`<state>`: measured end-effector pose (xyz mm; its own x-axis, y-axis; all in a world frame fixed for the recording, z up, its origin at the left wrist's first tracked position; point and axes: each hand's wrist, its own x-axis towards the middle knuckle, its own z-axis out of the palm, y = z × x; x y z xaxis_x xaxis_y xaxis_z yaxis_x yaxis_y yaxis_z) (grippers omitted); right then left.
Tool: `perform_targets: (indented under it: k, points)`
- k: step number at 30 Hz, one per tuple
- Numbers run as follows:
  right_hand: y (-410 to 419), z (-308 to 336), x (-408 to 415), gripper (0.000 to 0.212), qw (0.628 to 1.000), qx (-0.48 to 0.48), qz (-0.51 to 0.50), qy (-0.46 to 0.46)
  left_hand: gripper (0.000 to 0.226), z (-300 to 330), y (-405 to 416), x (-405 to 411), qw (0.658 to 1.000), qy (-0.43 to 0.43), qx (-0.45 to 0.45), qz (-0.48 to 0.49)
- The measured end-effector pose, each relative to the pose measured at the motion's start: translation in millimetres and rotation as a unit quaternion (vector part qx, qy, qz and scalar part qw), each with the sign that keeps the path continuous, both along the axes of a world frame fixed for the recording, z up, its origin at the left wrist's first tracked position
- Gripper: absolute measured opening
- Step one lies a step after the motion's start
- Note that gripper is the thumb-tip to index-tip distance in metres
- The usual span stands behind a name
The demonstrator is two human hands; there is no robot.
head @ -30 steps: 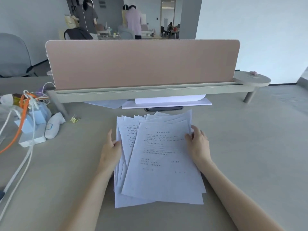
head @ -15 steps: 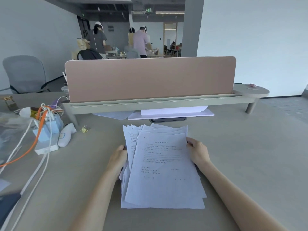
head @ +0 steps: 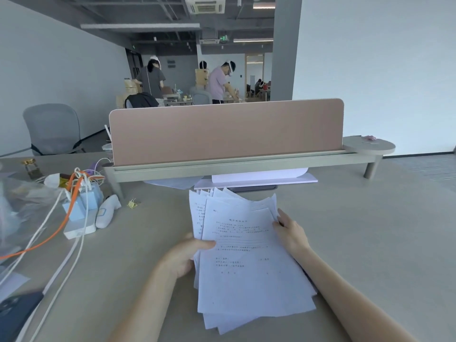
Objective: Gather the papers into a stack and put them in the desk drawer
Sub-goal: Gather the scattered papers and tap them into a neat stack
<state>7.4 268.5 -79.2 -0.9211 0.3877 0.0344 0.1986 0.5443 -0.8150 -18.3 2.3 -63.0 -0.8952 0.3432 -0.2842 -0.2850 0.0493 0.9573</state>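
Observation:
A loose stack of white printed papers is held between my two hands over the grey desk, its sheets fanned and uneven at the top and bottom. My left hand grips the stack's left edge, thumb on the top sheet. On the right edge, my right hand holds the stack with fingers curled around it. No desk drawer is in view.
A pink divider screen on a raised shelf crosses the desk behind the papers, with more white sheets under it. Cables, blue boxes and a white charger clutter the left. A phone lies at lower left.
The view has tilted up. My hands have closed on the stack's sides and lifted it; my left thumb now lies on the top sheet and the sheets have shifted askew.

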Motion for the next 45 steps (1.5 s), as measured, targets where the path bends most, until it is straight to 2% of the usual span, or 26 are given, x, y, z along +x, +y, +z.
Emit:
perform_targets:
  k: [2, 4, 7, 10, 12, 19, 25, 30, 36, 41, 45]
  points:
    - [0.9, 1.5, 2.9, 0.025, 0.999, -0.044, 0.009, 0.016, 0.041, -0.1, -1.8, -2.7, 1.000, -0.005, 0.030, 0.001]
    - [0.4, 5.6, 8.8, 0.031, 0.992, -0.118, 0.015, 0.049, 0.034, -0.4, -1.5, -3.7, 0.998, -0.028, 0.050, 0.010]
    - [4.8, 6.1, 12.0, 0.049, 0.970, -0.225, 0.020, 0.084, 0.036, -2.2, 0.4, -4.5, 0.995, -0.050, 0.081, 0.013]
    - [12.6, 0.9, 9.5, 0.051, 0.936, -0.339, 0.026, 0.087, 0.044, -3.8, -0.7, -6.1, 0.994, -0.057, 0.086, 0.023]
    - [13.4, 1.2, 9.2, 0.047, 0.921, -0.376, 0.037, 0.091, 0.048, -6.5, -0.7, -9.2, 0.995, -0.057, 0.081, 0.025]
    - [8.1, 1.9, 3.9, 0.039, 0.915, -0.394, 0.035, 0.077, 0.040, -6.7, -1.4, -10.5, 0.995, -0.051, 0.085, 0.008]
    - [4.0, 6.2, 5.7, 0.039, 0.902, -0.425, 0.043, 0.064, 0.045, -1.7, -4.7, -4.5, 0.993, -0.059, 0.102, -0.006]
    - [2.2, 7.9, 9.4, 0.041, 0.906, -0.413, 0.081, 0.047, 0.048, 6.6, -5.6, 4.8, 0.994, -0.050, 0.093, -0.004]
    - [-5.8, 9.8, 18.8, 0.065, 0.914, -0.391, 0.102, 0.048, 0.051, 13.1, -4.3, 20.1, 0.994, -0.051, 0.095, 0.015]
    - [-4.3, 22.2, 27.7, 0.049, 0.926, -0.365, 0.035, 0.087, 0.038, 24.5, 3.5, 34.0, 0.992, -0.053, 0.109, 0.029]
    - [2.3, 35.0, 31.7, 0.019, 0.923, -0.365, 0.016, 0.122, 0.031, 43.1, 11.2, 42.7, 0.995, -0.035, 0.089, 0.008]
